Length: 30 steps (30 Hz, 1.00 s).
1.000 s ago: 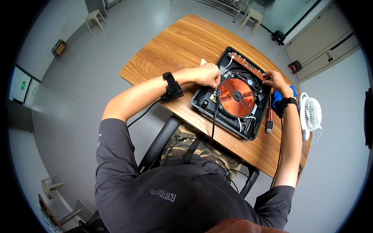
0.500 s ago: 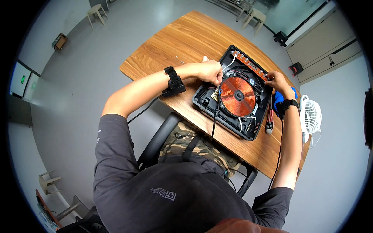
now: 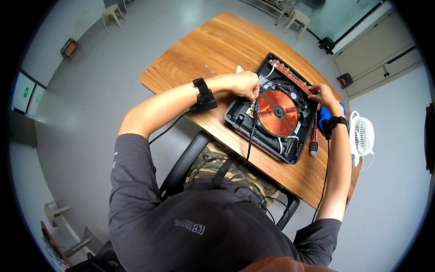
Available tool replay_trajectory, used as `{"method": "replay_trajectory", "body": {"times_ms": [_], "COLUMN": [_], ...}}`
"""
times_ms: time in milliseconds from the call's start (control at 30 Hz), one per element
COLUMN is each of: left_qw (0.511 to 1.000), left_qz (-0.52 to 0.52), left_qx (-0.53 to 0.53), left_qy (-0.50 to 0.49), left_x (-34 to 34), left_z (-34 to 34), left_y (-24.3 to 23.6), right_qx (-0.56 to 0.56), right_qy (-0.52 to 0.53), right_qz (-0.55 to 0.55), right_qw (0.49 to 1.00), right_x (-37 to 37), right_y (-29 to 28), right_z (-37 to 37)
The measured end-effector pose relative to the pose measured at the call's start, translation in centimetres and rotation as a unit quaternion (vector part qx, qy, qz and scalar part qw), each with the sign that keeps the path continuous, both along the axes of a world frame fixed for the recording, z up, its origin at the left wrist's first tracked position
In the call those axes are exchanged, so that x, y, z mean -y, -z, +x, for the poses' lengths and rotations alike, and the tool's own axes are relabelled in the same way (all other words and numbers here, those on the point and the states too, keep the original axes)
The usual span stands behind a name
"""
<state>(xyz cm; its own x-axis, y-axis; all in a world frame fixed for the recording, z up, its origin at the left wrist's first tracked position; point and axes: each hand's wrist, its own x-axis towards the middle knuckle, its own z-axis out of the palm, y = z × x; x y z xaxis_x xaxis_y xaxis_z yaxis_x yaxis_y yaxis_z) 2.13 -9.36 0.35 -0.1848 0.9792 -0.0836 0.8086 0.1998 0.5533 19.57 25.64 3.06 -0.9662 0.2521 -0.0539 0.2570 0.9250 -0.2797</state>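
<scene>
Copper coil: quantity one (image 3: 274,124); flat and round, bright copper-orange, with darker bands crossing it and a black round hub at its centre; seated inside the housing. All positions below refer to this coil.
Housing: one black induction-cooker base (image 3: 290,156), cover off, on the worktop (image 3: 195,45); surrounds the coil.
Control board: one orange strip (image 3: 290,76) bearing a row of small components; along the housing's edge on the far side of the coil.
White leads: one visible (image 3: 267,78) on the coil's far-left side; two short ones on its near-right side.
Black cable: one (image 3: 249,145); crosses the housing edge on the near-left side of the coil.
Left grip: one hand (image 3: 246,85), far-left of the coil, fingertips drawn together just beside its rim; cannot tell whether anything is held.
Right grip: one hand (image 3: 323,94), far-right of the coil, fingers bent at the control board's end; contact and hold cannot be determined.
Screwdriver: one, red-and-black handle (image 3: 314,141); right of the coil, outside the housing.
Blue item: one (image 3: 323,119); right of the coil, partly hidden by the right wrist.
Fan: one, white (image 3: 361,135); farther right of the coil.
</scene>
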Motion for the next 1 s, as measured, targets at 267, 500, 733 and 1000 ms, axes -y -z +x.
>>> {"method": "replay_trajectory", "body": {"times_ms": [267, 500, 733, 1000], "left_qw": [1.000, 0.999, 0.998, 0.997], "left_qz": [-0.003, 0.009, 0.002, 0.009], "left_qx": [-0.016, -0.032, -0.042, -0.052], "left_qy": [-0.005, -0.007, 0.036, 0.049], "left_x": [0.11, 0.12, -0.14, -0.14], "left_z": [0.12, 0.41, -0.05, -0.18], "left_y": [-0.04, -0.15, -0.50, -0.56], "right_qx": [0.013, 0.007, 0.012, 0.004], "right_qy": [0.011, 0.015, 0.021, 0.011], "right_qz": [-0.002, -0.006, -0.011, -0.003], "right_qw": [1.000, 1.000, 1.000, 1.000], "right_x": [0.79, 0.65, 0.49, 0.43], "right_y": [-0.47, -0.20, -0.14, -0.03], "right_z": [-0.26, -0.06, -0.05, -0.03]}}
